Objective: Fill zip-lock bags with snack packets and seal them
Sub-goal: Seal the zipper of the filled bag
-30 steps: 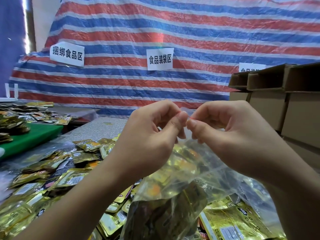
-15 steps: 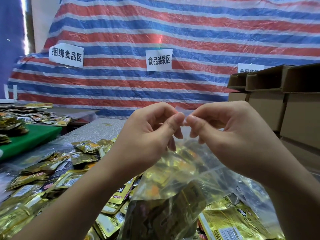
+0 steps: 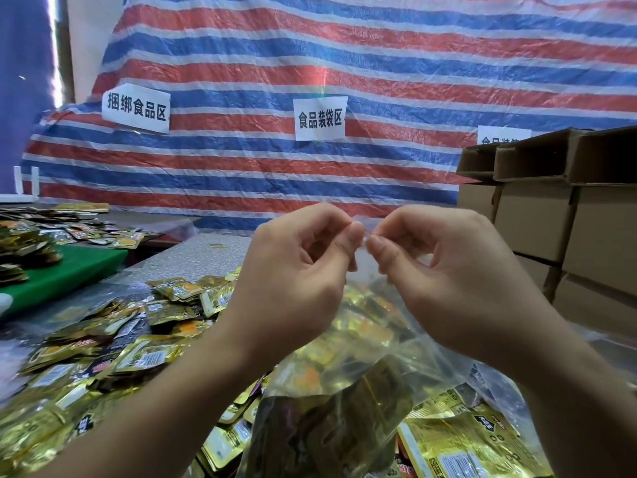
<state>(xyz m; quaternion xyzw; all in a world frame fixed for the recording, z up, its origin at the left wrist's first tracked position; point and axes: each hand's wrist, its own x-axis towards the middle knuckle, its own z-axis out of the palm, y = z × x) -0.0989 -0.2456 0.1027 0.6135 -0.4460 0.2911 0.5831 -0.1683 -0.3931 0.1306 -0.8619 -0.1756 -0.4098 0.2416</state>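
Little has moved since a second ago — both hands hold the same pinch at the bag's top edge, thumbs nearly touching. Left hand [image 3: 293,281] and right hand [image 3: 458,281] each clamp thumb and forefinger on the zip strip of the clear bag [image 3: 344,391], which hangs below them, stuffed with gold packets [image 3: 138,357] like those spread over the table. The strip's long axis runs left to right, and the pinch sits at its middle, equally near both hands. Sealing likely means sliding the pinches outward along that line — left hand leftward, right hand rightward.
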